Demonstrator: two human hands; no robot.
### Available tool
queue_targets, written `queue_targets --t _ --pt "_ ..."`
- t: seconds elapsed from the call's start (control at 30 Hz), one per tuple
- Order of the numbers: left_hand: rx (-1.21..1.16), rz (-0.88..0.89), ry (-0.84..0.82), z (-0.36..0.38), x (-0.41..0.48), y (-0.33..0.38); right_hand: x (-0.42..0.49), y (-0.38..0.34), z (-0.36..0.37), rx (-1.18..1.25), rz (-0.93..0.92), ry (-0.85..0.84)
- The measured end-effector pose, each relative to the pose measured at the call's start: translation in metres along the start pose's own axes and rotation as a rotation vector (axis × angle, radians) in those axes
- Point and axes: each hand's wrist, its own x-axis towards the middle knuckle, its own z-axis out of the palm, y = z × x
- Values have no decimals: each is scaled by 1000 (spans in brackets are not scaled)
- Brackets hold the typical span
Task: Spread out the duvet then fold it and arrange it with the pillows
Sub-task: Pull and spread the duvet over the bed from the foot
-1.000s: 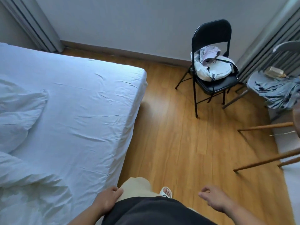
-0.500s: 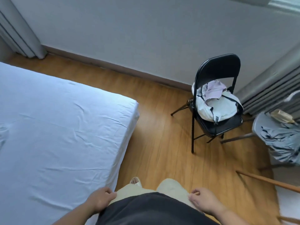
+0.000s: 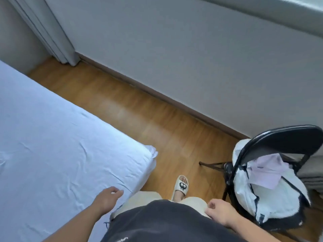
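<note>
The person stands at the corner of the bed [image 3: 57, 154], on the floor [image 3: 157, 130] between it and the chair [image 3: 279, 142]. Neither hand holds anything: the left hand [image 3: 106, 200] hangs just over the bed's near edge with fingers loosely spread, and the right hand [image 3: 221, 213] rests loosely curled against the trousers, on the side away from the bed. The duvet and pillows are out of view; only the wrinkled white sheet shows on the bed. This looks like a repositioning step, walking round the bed corner, with no spreading or folding in hand at this moment. The next move likely calls for turning back toward the bed, finding a duvet edge or corner and gripping it with both hands to pull it flat. No brand or readable writing shows; the slipper [image 3: 181, 186], just beyond the bed corner, carries a small cartoon face, and the white bag [image 3: 272, 203] on the chair shows no label that can be made out
</note>
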Motion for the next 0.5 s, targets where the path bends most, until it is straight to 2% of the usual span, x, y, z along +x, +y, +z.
queue_targets --t 0.2,0.5 --pt "-39 14 -7 -6 27 118 77 -61 -165 -179 -65 -6" --pt "-196 -80 -42 -80 149 202 193 -229 -315 -286 -166 -6"
